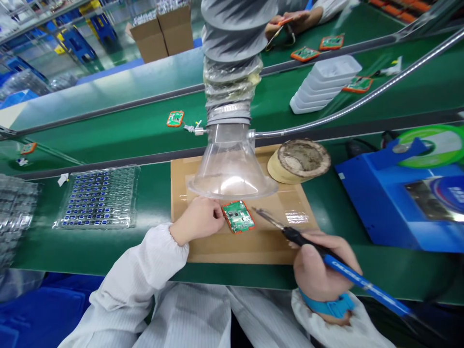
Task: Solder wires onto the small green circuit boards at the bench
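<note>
A green circuit board (239, 216) with an orange rim lies on a cardboard sheet (217, 251) beneath a clear fume hood (232, 169). My left hand (201, 218) is closed at the board's left edge, with its curled fingertips partly hidden. In my right hand (324, 266) is a blue and black soldering iron (348, 274), its fingers wrapped around the grip. The iron's metal tip points left, a little to the right of the board and apart from it.
A cream pot (275, 166) with a crusted rim stands behind the iron. On the right sits a blue solder feeder (358, 193) with a green reel (409, 150). A clear tray of small blue parts (123, 198) lies left; stacked white trays (319, 89) stand behind. Another person's hand (308, 20) shows at the top.
</note>
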Demonstrator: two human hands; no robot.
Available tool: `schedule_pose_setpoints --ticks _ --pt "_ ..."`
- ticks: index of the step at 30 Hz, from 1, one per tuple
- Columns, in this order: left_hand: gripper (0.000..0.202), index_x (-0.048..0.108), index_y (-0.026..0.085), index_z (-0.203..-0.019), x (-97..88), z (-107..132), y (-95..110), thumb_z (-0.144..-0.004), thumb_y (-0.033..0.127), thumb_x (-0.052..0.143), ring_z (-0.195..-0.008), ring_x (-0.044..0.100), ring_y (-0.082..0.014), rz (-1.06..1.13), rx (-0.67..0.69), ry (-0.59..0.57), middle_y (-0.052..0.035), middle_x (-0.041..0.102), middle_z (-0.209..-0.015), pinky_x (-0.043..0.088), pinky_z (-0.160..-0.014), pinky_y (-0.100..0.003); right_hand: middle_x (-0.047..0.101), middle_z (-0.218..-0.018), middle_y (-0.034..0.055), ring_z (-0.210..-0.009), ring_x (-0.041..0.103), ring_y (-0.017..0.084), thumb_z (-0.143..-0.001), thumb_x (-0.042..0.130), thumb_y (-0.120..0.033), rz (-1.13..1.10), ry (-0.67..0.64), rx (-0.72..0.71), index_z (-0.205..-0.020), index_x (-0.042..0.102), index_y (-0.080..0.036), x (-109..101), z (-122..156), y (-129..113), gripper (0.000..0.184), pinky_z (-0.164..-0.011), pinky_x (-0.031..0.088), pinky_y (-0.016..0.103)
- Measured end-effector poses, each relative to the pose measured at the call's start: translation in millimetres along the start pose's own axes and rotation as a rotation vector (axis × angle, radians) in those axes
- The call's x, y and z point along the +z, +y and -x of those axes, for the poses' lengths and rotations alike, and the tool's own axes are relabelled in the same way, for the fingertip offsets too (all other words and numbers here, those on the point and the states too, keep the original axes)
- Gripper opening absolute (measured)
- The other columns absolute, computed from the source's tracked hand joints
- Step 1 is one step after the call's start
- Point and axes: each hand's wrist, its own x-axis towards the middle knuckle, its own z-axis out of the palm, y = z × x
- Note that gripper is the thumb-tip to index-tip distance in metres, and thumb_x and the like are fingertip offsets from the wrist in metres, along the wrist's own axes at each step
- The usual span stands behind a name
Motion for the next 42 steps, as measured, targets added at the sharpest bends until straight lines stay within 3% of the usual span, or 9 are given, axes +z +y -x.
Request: schedule_pose_setpoints --ticks 4,7,14,18,24,27,33,37,42 --pt "0.014 0.065 0.017 -0.071 7.1 9.4 2.5 -0.083 0.013 0.057 -0.091 0.062 -0.0242 -0.246 0.095 0.083 -0.0087 0.068 -0.088 0.049 -0.086 -0.039 0.066 -0.081 0.0034 -0.064 0.066 0.019 -0.082 0.074 -0.027 0.110 0.153 -0.102 -0.101 0.066 -0.017 0.6 -28.6 -0.6 0.022 -0.065 0.055 0.036" --pt "0.014 0.061 0.016 -0.073 6.4 16.7 -1.1 -0.084 0.012 0.053 -0.104 0.058 -0.0286 -0.311 0.156 0.148 -0.0130 0.064 -0.099 0.048 -0.092 -0.044 0.069 -0.094 0.0073 -0.070 0.068 0.018 -0.085 0.073 -0.026 0.178 0.157 0.071 -0.115 0.066 -0.017 4.8 -43.6 -2.0 0.032 -0.073 0.055 0.035" --pt "0.014 0.056 0.016 -0.077 -48.1 3.4 -62.3 -0.086 0.025 0.060 -0.065 0.060 -0.0125 0.620 -0.141 -0.044 -0.0022 0.064 -0.073 0.051 -0.067 -0.026 0.070 -0.090 0.0067 -0.068 0.068 0.021 -0.083 0.075 -0.032 0.076 0.127 0.205 -0.117 0.064 -0.019 10.0 -39.3 5.1 0.038 -0.071 0.055 0.039" --pt "0.010 0.054 0.015 -0.079 -103.6 -11.8 -106.6 -0.081 0.021 0.062 -0.064 0.065 -0.0140 0.832 -0.367 0.269 -0.0060 0.067 -0.077 0.053 -0.064 -0.026 0.068 -0.083 0.0060 -0.064 0.066 0.023 -0.081 0.076 -0.035 0.058 0.140 0.160 -0.112 0.063 -0.020 8.6 -35.5 3.2 0.037 -0.067 0.055 0.042" --pt "0.014 0.060 0.014 -0.099 -177.0 -57.3 -145.7 -0.086 0.012 0.054 -0.111 0.063 -0.0278 0.177 -0.497 0.951 -0.0173 0.065 -0.114 0.051 -0.095 -0.039 0.068 -0.085 0.0064 -0.070 0.067 0.026 -0.079 0.076 -0.032 0.067 0.142 0.111 -0.111 0.063 -0.022 9.5 -34.6 4.5 0.036 -0.074 0.055 0.046" --pt "0.019 0.064 0.015 -0.108 -170.3 -100.4 -141.6 -0.091 0.020 0.056 -0.119 0.057 -0.0305 -0.188 -0.428 0.909 -0.0181 0.061 -0.122 0.044 -0.104 -0.041 0.068 -0.089 0.0077 -0.072 0.068 0.025 -0.079 0.077 -0.029 0.087 0.121 0.054 -0.109 0.065 -0.020 11.4 -33.4 8.8 0.034 -0.073 0.055 0.043" --pt "0.022 0.066 0.013 -0.089 -139.3 -156.8 -132.7 -0.092 0.033 0.059 -0.120 0.054 -0.0368 -0.191 -0.424 0.778 -0.0235 0.060 -0.119 0.042 -0.101 -0.044 0.067 -0.092 0.0067 -0.080 0.069 0.024 -0.086 0.073 -0.033 0.107 0.106 0.029 -0.111 0.065 -0.019 12.7 -31.4 11.4 0.030 -0.076 0.055 0.040" --pt "0.018 0.051 0.018 -0.066 -148.6 -139.0 -135.2 -0.080 0.014 0.062 -0.089 0.062 -0.0257 -0.126 -0.428 0.759 -0.0106 0.062 -0.081 0.046 -0.085 -0.034 0.067 -0.092 0.0060 -0.078 0.068 0.023 -0.087 0.073 -0.034 0.087 0.091 0.003 -0.111 0.064 -0.019 12.1 -31.6 11.5 0.029 -0.075 0.054 0.039" --pt "0.025 0.034 0.021 -0.067 -132.1 -69.2 -119.1 -0.081 0.016 0.054 -0.067 0.051 -0.0131 0.008 -0.268 0.790 0.0026 0.047 -0.066 0.040 -0.067 -0.023 0.068 -0.094 0.0062 -0.080 0.068 0.024 -0.085 0.074 -0.033 0.072 0.074 -0.024 -0.110 0.065 -0.020 10.9 -30.2 12.1 0.030 -0.079 0.054 0.042"
